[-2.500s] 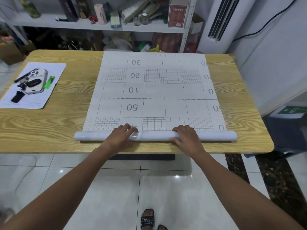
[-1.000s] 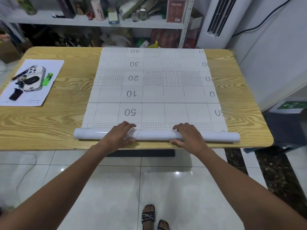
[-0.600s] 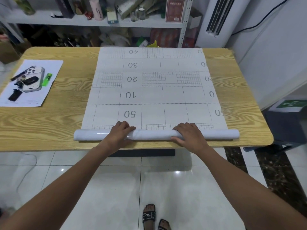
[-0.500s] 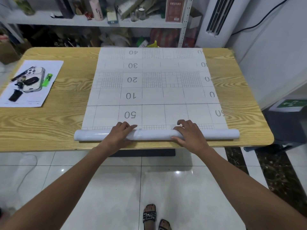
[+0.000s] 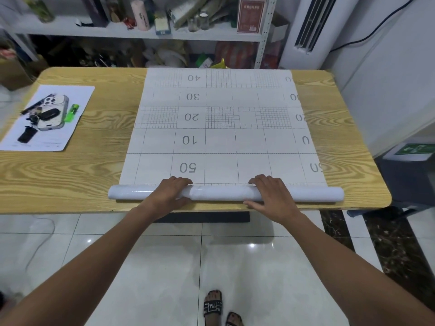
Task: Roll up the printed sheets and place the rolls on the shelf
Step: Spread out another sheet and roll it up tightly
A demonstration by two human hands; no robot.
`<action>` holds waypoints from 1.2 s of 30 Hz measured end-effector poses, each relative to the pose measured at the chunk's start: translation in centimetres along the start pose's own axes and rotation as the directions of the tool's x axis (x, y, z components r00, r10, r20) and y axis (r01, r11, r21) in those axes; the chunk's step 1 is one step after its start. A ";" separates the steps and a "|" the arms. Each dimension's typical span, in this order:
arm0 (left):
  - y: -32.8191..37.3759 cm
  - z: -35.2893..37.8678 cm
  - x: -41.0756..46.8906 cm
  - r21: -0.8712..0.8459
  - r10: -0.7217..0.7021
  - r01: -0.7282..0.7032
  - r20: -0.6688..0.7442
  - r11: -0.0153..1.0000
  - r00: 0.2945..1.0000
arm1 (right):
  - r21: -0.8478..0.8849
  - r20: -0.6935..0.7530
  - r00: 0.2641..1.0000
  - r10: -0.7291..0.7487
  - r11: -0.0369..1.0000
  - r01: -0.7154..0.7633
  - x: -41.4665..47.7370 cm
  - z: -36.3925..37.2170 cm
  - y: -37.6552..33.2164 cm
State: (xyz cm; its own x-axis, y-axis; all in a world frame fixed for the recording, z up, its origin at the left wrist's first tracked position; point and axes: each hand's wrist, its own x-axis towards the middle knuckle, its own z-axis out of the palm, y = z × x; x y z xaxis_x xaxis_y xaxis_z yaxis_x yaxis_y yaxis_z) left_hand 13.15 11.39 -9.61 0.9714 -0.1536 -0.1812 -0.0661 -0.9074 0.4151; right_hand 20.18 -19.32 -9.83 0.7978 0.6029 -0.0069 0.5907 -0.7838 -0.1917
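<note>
White, glossy paper is what I am dealing with: the printed sheet [image 5: 221, 128] lies flat on the wooden table [image 5: 70, 175], its near end wound into a roll [image 5: 226, 192] that sits along the table's near edge, just short of the row marked 50. My left hand [image 5: 170, 191] and right hand [image 5: 270, 192] both grasp that roll, fingers curled over its top and thumbs against its near side, each hand well inboard so both ends stick out free. I judge the sheet light and thin, springy rather than stiff. It looks coated, so it may slip under the palms and try to unwind if I ease off. Squeezed hard it would likely crease, and the roll could telescope if one hand ran ahead of the other. The best hold, I think, is as now: hands spread apart, pressure even. Most of the sheet is unrolled, so the job is at an early stage. The shelf [image 5: 117, 31] behind the table is crowded: a pink cylinder [image 5: 140, 15], a red box [image 5: 250, 16], small jars [image 5: 200, 22], and a lower level packed with clutter I cannot make out, so I see no obvious free spot for the roll. Off to the left a loose paper [image 5: 77, 95] carries a phone [image 5: 53, 111], keys [image 5: 33, 118] and a green lighter [image 5: 71, 112].
</note>
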 end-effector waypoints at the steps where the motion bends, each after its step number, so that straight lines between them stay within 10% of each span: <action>1: 0.1 -0.2 0.0 -0.028 -0.029 0.029 0.011 0.999 1.000 | -0.013 -0.005 1.000 -0.007 1.000 0.007 0.0 0.1 0.0; 36: 0.8 0.6 0.9 0.067 -0.022 0.028 -0.100 0.997 0.995 | 0.067 -0.064 0.998 -0.025 0.997 0.029 1.1 0.6 1.2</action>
State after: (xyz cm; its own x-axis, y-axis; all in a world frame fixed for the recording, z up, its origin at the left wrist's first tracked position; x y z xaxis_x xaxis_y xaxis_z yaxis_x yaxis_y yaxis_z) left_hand 13.82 10.27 -10.00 0.9906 -0.0940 -0.0997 -0.0536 -0.9355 0.3493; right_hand 21.65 -19.52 -10.61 0.7890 0.6114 0.0608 0.6042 -0.7541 -0.2575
